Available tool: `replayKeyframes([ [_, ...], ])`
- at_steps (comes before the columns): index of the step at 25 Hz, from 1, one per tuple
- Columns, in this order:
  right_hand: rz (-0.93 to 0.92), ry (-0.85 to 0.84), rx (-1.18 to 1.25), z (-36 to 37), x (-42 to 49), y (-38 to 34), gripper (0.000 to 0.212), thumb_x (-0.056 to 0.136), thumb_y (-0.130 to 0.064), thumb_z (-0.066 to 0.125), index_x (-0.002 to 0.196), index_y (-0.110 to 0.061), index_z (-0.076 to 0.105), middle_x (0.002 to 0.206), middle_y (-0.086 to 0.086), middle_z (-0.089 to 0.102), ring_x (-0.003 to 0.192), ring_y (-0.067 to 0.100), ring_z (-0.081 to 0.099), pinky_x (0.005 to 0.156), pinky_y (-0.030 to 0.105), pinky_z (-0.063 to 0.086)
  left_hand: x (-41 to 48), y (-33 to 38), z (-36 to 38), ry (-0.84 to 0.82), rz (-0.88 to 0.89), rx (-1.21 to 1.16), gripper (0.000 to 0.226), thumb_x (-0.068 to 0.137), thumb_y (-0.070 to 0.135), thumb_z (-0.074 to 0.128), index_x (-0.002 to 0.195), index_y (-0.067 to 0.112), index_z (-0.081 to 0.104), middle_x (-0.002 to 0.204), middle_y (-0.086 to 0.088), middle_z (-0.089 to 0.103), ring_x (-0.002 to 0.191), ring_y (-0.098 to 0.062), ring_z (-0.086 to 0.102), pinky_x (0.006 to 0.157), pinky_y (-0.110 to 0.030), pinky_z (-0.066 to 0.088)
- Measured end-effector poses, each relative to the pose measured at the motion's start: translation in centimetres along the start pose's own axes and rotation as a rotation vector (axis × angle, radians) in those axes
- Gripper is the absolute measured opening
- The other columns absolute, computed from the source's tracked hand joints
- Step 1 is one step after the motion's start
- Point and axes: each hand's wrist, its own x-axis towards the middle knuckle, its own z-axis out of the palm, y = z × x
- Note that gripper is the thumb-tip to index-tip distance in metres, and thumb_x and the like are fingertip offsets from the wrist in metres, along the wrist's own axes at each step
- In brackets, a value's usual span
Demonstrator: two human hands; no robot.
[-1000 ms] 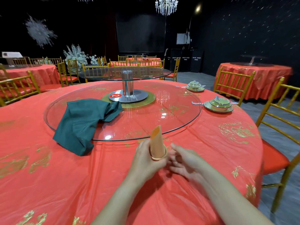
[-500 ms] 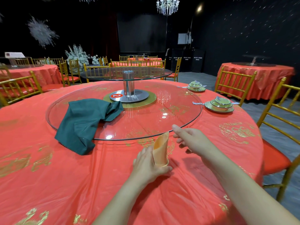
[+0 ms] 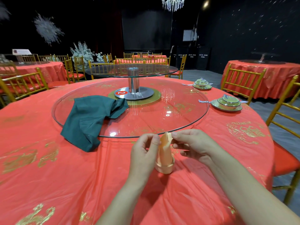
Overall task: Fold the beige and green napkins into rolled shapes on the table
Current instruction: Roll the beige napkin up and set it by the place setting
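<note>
The beige napkin (image 3: pixel 165 155) stands upright as a rolled cone with a cuffed base on the red tablecloth (image 3: pixel 65 176), just in front of the glass turntable. My left hand (image 3: pixel 144 153) holds its left side near the top. My right hand (image 3: pixel 190 142) pinches the tip of the roll between thumb and forefinger. The green napkin (image 3: pixel 90 117) lies unfolded and crumpled, draped over the turntable's left rim onto the cloth, well left of both hands.
A glass turntable (image 3: pixel 178 114) on a steel post (image 3: pixel 133 82) fills the table's middle. Two green covered dish sets (image 3: pixel 227 103) (image 3: pixel 202 84) sit at the right. Gold chairs (image 3: pixel 285 114) ring the table; other red tables stand behind.
My right hand came back from the turntable's edge to the napkin's tip. My left hand slid up from the base to the upper part of the roll.
</note>
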Motion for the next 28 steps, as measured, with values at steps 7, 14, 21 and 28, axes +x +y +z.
replayKeyframes([
  [7,-0.149,-0.017,-0.031,1.5,-0.2,2.5,0.014,0.087,-0.006,0.059,0.077,-0.007,0.068,0.065,0.007,0.059,0.057,0.010,0.055,0.045,0.017,0.044,-0.1,-0.2,0.8,-0.062,-0.083,-0.021,0.016,0.079,0.027,0.072,0.071,0.016,0.065,0.062,0.000,0.068,0.058,-0.010,0.061,0.058,-0.024,0.048],
  [14,0.059,0.211,0.448,0.4,-0.1,3.5,0.020,0.092,0.000,0.043,0.076,-0.003,0.055,0.053,0.009,0.056,0.038,0.011,0.058,0.033,0.019,0.045,0.6,-0.5,0.2,0.078,-0.459,-0.303,0.019,0.090,0.007,0.058,0.072,0.004,0.061,0.054,-0.003,0.059,0.043,-0.006,0.053,0.038,-0.017,0.040],
  [21,0.109,0.298,0.477,-1.3,-0.3,6.7,0.018,0.093,0.003,0.043,0.077,0.001,0.052,0.057,0.012,0.053,0.036,0.010,0.056,0.033,0.020,0.045,1.0,-1.1,-0.3,0.141,-0.702,-0.510,0.023,0.095,0.009,0.049,0.075,0.001,0.056,0.054,-0.008,0.064,0.043,-0.012,0.060,0.039,-0.018,0.047],
  [28,0.101,0.309,0.361,-1.5,0.5,7.2,0.026,0.095,0.002,0.039,0.072,0.001,0.051,0.061,0.014,0.052,0.034,0.007,0.053,0.032,0.018,0.044,1.9,-2.2,-0.7,0.209,-0.819,-0.500,0.026,0.098,0.014,0.047,0.077,0.002,0.055,0.046,-0.005,0.060,0.039,-0.012,0.058,0.037,-0.019,0.048],
])
